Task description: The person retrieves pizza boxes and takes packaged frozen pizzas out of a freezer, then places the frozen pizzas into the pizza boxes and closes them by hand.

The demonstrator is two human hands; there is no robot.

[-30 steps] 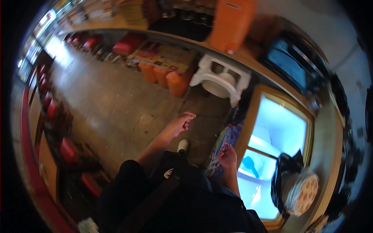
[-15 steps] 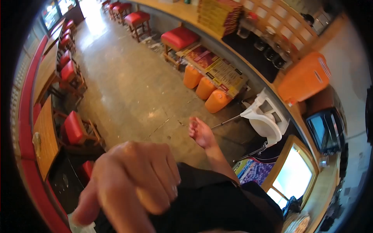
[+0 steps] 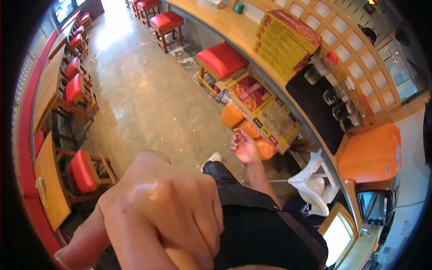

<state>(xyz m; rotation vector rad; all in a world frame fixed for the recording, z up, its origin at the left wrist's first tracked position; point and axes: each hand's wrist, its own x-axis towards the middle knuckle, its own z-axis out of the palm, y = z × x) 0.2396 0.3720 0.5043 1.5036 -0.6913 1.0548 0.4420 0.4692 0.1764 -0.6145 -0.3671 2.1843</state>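
My left hand point(image 3: 157, 211) fills the lower left, very close to the camera, back of the hand up. Its fingers are curled and pressed together, the thumb out to the left; no object shows in it, though the fingertips are partly cut off. My right hand point(image 3: 245, 147) hangs in front of my body, fingers loosely bent and apart, holding nothing. Behind it in the view are orange containers point(image 3: 232, 115) under a flattened printed cardboard point(image 3: 261, 105). One of my shoes point(image 3: 212, 160) shows on the concrete floor.
Red stools point(image 3: 222, 59) line the counter point(image 3: 216, 20) on the right. Wooden tables point(image 3: 49, 180) and red chairs point(image 3: 84, 171) stand at left. Stacked pizza boxes point(image 3: 285, 42), glass jars point(image 3: 333, 95) and an orange container point(image 3: 371, 153) sit on the counter. A white plastic piece point(image 3: 317, 184) stands below.
The view has swung toward the aisle and stools. My left hand has come up from waist height close to the camera. My right hand stays low, fingers loosely bent.
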